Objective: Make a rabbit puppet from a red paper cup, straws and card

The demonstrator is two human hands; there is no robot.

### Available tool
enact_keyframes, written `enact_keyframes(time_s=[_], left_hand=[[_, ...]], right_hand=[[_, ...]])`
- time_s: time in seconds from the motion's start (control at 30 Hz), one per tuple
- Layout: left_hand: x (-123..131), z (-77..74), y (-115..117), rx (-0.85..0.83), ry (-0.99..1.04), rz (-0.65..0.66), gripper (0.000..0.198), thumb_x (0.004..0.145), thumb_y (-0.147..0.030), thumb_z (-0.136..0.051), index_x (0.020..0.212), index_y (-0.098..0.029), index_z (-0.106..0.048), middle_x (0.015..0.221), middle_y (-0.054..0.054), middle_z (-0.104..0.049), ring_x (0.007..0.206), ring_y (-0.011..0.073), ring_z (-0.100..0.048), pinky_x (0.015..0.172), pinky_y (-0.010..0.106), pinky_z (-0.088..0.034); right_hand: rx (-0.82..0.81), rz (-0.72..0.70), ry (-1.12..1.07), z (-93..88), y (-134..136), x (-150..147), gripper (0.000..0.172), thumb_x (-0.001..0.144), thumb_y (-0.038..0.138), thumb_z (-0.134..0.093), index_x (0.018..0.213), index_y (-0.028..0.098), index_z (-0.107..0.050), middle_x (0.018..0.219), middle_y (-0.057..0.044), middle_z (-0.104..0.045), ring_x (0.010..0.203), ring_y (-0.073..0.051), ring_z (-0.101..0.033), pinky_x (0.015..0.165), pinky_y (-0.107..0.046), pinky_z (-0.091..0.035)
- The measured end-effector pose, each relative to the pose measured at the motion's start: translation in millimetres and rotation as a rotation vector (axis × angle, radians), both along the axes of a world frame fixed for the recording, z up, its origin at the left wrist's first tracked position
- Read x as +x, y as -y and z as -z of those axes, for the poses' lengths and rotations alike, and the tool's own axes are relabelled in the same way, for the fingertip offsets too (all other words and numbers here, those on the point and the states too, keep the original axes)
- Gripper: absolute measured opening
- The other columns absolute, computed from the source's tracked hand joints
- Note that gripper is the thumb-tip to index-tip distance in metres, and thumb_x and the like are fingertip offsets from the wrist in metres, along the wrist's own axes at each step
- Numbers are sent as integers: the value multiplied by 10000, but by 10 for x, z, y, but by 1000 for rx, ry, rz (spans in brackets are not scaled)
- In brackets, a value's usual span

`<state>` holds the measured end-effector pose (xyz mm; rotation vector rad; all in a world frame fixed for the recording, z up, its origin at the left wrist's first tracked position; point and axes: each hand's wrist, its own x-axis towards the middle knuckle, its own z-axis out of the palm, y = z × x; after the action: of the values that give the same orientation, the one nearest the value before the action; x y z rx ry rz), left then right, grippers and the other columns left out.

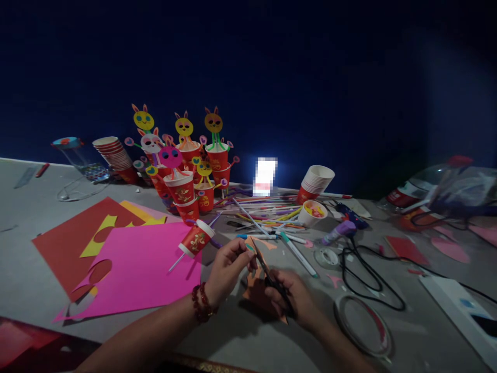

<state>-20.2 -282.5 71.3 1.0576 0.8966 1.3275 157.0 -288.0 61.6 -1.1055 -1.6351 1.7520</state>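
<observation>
My left hand (228, 265), with a dark red bead bracelet on the wrist, pinches a small piece of orange paper (251, 242) that carries a greenish mark. In my right hand (295, 299) is a pair of dark-handled scissors (275, 282). Its blades point up and away, right beside the paper piece; whether they touch it I cannot tell. Beneath the hands lies a larger orange paper sheet (254, 290), partly hidden. A red paper cup (196, 238) lies tilted on a pink sheet (151, 269) left of my left hand.
Red cups with paper animal figures (182, 191) stand back left, near stacked cups (116, 158). Pens and coloured sticks (267, 210) cover the middle. A glue gun (351, 215), looped black cable (373, 303), tape roll (363, 326) and white power strip (454, 311) lie right.
</observation>
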Motion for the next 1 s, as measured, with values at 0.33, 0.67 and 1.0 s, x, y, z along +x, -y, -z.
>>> enact_keyframes(time_s=[0.33, 0.67, 1.0], left_hand=[[-7, -1, 2, 6, 32, 3, 182, 852, -287, -628, 754, -170, -528, 640, -20, -597, 608, 112, -547, 624, 240, -444], [-26, -14, 13, 26, -10, -5, 197, 854, -295, -623, 739, -171, -522, 629, -19, -579, 600, 116, -538, 614, 243, -439], [-45, -2, 0, 42, 11, -1, 180, 850, -280, -625, 741, -173, -530, 617, -22, -577, 579, 111, -528, 595, 234, -431]], right_hand=[[-17, -7, -6, 14, 12, 0, 604, 667, 781, -610, 668, 196, -463, 474, 67, -427, 402, -70, -337, 384, -187, -258], [9, -13, -30, 29, 16, -5, 593, 685, 768, -609, 636, 203, -434, 473, 70, -403, 409, -71, -327, 389, -192, -231], [61, -21, -42, 39, 21, 1, 551, 745, 718, -602, 647, 188, -484, 500, 63, -434, 441, -76, -341, 423, -203, -254]])
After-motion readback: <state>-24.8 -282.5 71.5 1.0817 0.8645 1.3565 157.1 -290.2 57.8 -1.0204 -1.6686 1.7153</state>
